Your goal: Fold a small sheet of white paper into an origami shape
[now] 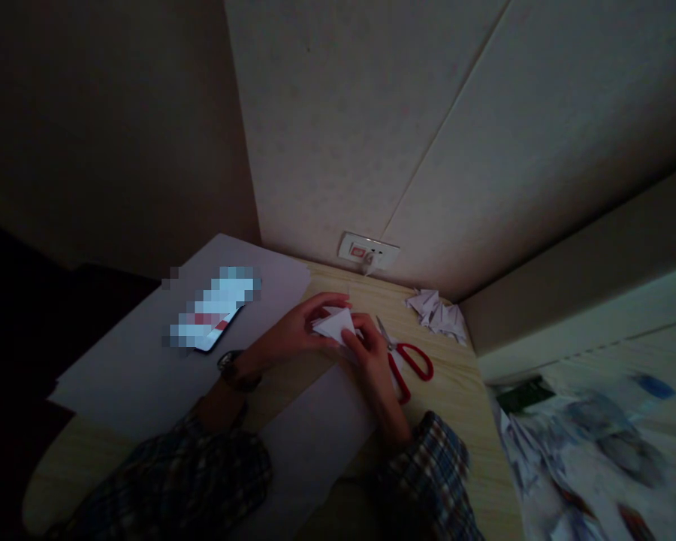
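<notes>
Both hands meet over a small folded white paper piece (336, 324) near the middle of a wooden table (451, 383). My left hand (296, 329) curls around its left side, fingers closed on it; a watch sits on that wrist. My right hand (372, 361) pinches the paper's right edge from below. Both sleeves are plaid. A larger white sheet (315, 436) lies under and in front of the hands.
Red-handled scissors (408, 361) lie just right of my right hand. A heap of folded white paper pieces (436, 312) sits at the back by the wall. A phone (214, 315) rests on a big white sheet (146, 361) to the left. A wall socket (368, 251) is behind.
</notes>
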Tool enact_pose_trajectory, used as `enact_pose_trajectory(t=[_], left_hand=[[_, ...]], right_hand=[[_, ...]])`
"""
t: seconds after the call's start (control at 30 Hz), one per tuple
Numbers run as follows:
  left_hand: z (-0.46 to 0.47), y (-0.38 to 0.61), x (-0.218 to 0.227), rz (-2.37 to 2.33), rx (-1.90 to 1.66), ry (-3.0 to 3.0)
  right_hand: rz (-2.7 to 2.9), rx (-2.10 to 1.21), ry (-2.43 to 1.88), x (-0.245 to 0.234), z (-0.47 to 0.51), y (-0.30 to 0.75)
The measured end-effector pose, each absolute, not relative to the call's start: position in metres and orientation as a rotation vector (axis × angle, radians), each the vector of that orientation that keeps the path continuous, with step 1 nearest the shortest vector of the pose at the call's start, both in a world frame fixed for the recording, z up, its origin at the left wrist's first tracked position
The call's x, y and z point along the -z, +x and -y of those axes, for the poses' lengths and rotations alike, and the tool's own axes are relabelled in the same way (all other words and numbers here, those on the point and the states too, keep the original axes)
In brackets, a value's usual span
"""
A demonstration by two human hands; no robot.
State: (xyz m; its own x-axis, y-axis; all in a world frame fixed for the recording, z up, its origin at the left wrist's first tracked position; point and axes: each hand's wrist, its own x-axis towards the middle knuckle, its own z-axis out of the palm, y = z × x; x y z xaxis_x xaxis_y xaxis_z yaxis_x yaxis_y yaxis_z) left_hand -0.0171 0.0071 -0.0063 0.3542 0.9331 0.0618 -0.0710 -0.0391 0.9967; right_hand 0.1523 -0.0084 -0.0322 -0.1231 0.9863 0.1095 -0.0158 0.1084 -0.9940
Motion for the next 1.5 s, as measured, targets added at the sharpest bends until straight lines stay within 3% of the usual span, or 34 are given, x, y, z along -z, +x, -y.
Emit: enact_pose_trajectory(t=[0.47, 1.2, 1.5], left_hand=[[-0.005, -0.016, 0.005, -0.867, -0.919, 1.320], [-0.001, -0.010, 0.000, -1.273, -0.954, 1.730], [-0.001, -0.006, -0.007, -1.115, -0.976, 1.357]], right_hand=[[1.219, -1.374, -1.009, 0.034, 0.007, 0.153], [1.121, -1.095, -1.120, 0.031, 0.011, 0.153], [1.156, -0.973, -1.137, 0.020, 0.003, 0.152]])
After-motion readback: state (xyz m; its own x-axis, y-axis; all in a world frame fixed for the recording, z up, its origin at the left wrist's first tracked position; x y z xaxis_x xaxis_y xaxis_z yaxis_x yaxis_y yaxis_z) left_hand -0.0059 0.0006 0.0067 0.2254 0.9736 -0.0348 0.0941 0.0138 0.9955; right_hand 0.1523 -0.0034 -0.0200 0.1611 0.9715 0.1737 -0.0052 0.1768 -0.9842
